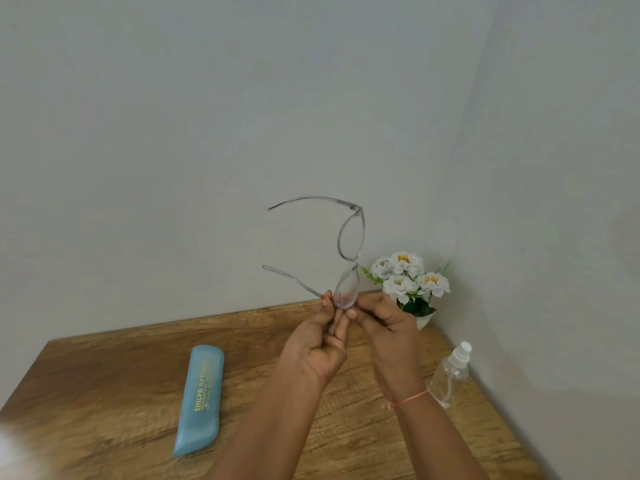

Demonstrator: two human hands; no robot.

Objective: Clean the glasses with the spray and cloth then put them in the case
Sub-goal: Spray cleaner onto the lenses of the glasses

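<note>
Nearest the camera, left forearm (pixel 270 420) and right forearm (pixel 433 434), bare, rising from the bottom edge just right of the case (pixel 201 398). Thin orange band (pixel 408 398) round the right wrist. Beyond them, both hands raised together, right of the case and farther back. Left hand (pixel 313 344) with thumb and fingertips pinching the outer end of the lower lens, at the hinge. Right hand (pixel 388 327) with fingers curled and thumb tip against the lower rim from the other side, pinching it too. Glasses (pixel 350 237) clear-framed, held in the air on end, one lens above the other, well above the case and to its right; both temples unfolded, pointing back toward the case side. Case itself light blue with gold lettering, closed, flat on the wooden table (pixel 104 375), long axis running away from the camera. Spray bottle (pixel 450 372) clear with a white cap, far right of the case, near the table's right edge by the wall (pixel 207 133). White flowers (pixel 410 275) in the far corner, right of the case and behind the hands. Pale blur (pixel 14 452) left of the case at the bottom corner, too smeared to tell.
</note>
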